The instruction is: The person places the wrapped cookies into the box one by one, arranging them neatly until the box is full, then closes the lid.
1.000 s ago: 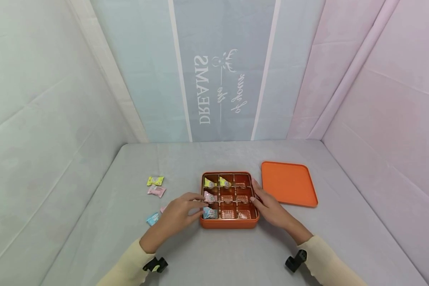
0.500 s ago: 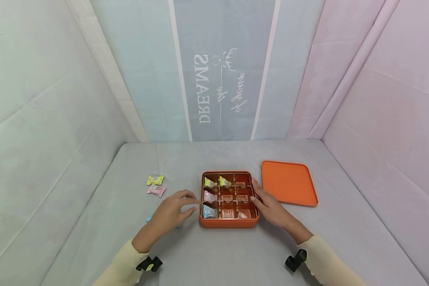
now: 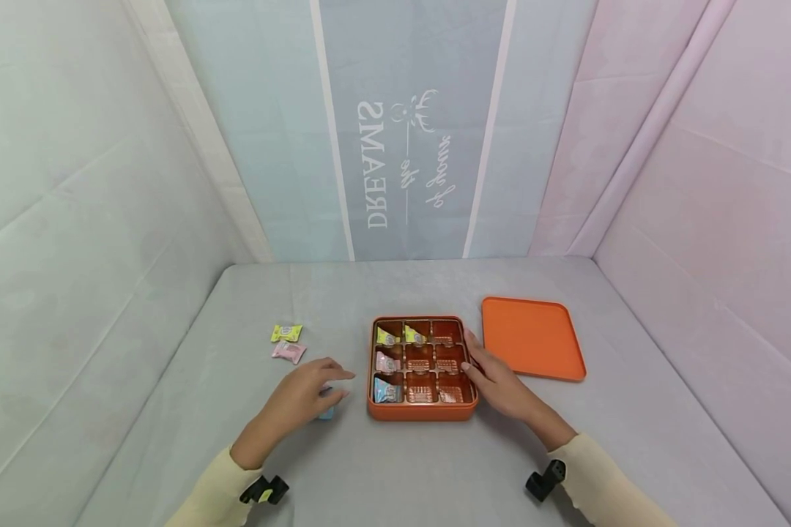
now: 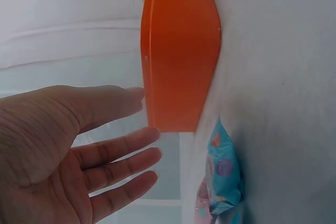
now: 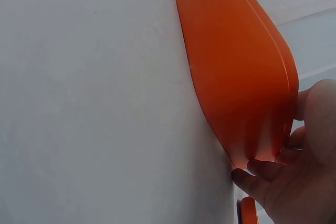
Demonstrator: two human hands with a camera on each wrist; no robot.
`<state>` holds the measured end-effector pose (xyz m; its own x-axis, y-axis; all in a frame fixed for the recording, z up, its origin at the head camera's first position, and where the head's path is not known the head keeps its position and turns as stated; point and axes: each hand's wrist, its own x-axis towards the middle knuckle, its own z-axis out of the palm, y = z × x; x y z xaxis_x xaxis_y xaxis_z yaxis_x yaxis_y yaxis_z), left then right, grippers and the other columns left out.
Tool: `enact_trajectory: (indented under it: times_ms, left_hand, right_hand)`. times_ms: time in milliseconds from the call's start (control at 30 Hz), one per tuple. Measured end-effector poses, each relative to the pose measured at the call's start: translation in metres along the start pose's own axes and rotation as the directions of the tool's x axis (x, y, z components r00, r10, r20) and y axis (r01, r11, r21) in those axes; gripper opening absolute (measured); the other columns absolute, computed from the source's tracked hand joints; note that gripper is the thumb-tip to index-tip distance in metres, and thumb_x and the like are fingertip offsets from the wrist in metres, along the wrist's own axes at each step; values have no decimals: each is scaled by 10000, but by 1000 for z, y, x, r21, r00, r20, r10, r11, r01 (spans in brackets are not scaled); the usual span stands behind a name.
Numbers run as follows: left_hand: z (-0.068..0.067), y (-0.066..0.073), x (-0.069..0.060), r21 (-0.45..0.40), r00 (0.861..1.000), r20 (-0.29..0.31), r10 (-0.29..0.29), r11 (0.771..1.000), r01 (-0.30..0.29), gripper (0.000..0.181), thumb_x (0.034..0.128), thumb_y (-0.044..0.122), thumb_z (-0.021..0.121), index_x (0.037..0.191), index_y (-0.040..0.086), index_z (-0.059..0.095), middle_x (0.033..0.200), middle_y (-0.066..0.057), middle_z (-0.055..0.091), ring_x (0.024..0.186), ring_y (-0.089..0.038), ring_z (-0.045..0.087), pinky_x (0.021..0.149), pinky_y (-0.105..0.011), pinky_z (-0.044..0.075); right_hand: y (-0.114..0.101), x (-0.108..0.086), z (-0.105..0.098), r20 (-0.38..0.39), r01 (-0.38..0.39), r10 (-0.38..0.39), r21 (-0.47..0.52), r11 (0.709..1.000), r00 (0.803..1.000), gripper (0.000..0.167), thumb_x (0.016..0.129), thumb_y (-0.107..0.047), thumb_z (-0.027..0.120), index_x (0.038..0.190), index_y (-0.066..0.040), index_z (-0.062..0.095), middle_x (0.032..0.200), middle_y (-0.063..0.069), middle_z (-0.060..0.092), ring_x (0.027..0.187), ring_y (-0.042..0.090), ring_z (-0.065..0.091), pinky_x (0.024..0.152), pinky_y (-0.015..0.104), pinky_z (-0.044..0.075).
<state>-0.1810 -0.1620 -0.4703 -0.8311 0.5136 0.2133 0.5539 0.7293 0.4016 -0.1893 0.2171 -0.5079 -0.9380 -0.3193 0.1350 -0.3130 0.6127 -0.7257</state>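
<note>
An orange box (image 3: 423,413) with a clear divided insert stands on the table. Its left column holds a yellow candy (image 3: 387,337), a pink candy (image 3: 387,362) and a blue candy (image 3: 387,391). Another yellow candy (image 3: 414,335) lies in the top middle compartment. My left hand (image 3: 296,399) hovers left of the box, fingers spread, holding nothing. Partly hidden below it lie a loose blue-wrapped candy (image 4: 224,169) and a pink one (image 4: 202,203). My right hand (image 3: 504,388) holds the box's right wall, thumb on the rim and fingers against the side (image 5: 252,129).
An orange lid (image 3: 534,338) lies right of the box, behind my right hand. Further left on the table are a loose yellow candy (image 3: 286,333) and a pink candy (image 3: 289,352). Fabric walls (image 3: 428,183) enclose the table at the back and sides.
My left hand has withdrawn from the box's lower left compartment and moved left over the loose candies. The right hand and the box have stayed in place.
</note>
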Motion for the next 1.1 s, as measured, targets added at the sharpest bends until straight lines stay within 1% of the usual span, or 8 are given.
enact_trajectory:
  times_ms: [133,233,367,500,633,733,933,1100]
  left_hand:
    - [2,-4,-3,35,1000,16,0,999,0,284,863,127,815,1145,133,782,1086,14,705,946,-160,666,774,-358,573]
    - [4,-6,-5,54,1000,23,7,998,-8,293,857,148,827,1147,140,782,1081,26,699,929,-135,654,762,-341,569]
    - [5,-10,-7,52,999,36,15,998,-17,305,852,138,832,1151,119,776,1075,6,697,926,-166,659,766,-347,565]
    - [5,-14,-8,30,997,76,-4,1000,2,319,845,100,831,1157,82,765,1071,-16,694,950,-201,661,796,-376,563]
    - [8,-17,-9,31,993,114,-26,999,23,323,843,113,836,1157,84,765,1070,-11,697,965,-188,660,820,-387,566]
    - [9,-18,-10,39,993,116,-37,999,33,317,839,120,841,1147,90,769,1064,-5,701,967,-179,662,827,-393,568]
    - [10,-20,-11,44,997,77,-31,999,28,284,856,103,822,1135,85,770,1075,-6,700,988,-183,667,849,-400,565]
    - [9,-22,-11,42,997,63,-34,999,32,289,849,78,820,1134,70,773,1081,-21,696,988,-188,659,848,-408,563]
  right_hand:
    - [0,0,1,1,-3,3,-1,1000,1000,665,1092,-211,484,1621,-48,116,1677,152,124,1533,359,151,1189,582,226]
    - [0,0,1,3,-3,3,-1,1000,1000,666,1092,-213,483,1621,-48,113,1679,146,118,1533,365,149,1189,584,225]
    - [0,0,1,1,-6,6,1,1000,1000,668,1092,-209,482,1624,-58,107,1681,113,106,1531,372,150,1190,585,225]
    - [2,0,1,-2,-6,6,-4,1000,1000,669,1093,-215,480,1626,-65,105,1680,135,115,1525,393,155,1182,600,231]
    - [2,1,1,-1,-4,4,-3,1000,1000,668,1093,-219,480,1626,-61,110,1677,165,125,1523,406,155,1176,614,231]
    - [1,1,1,-1,-3,3,-2,1000,1000,665,1093,-221,480,1624,-50,116,1677,164,126,1523,409,155,1176,617,229]
    - [2,1,1,-3,-1,1,-4,1000,1000,666,1093,-225,479,1626,-66,112,1676,162,128,1522,409,156,1177,619,224]
    - [3,0,1,-4,-5,5,-6,1000,1000,666,1094,-235,477,1628,-80,111,1676,163,131,1523,406,155,1179,615,224]
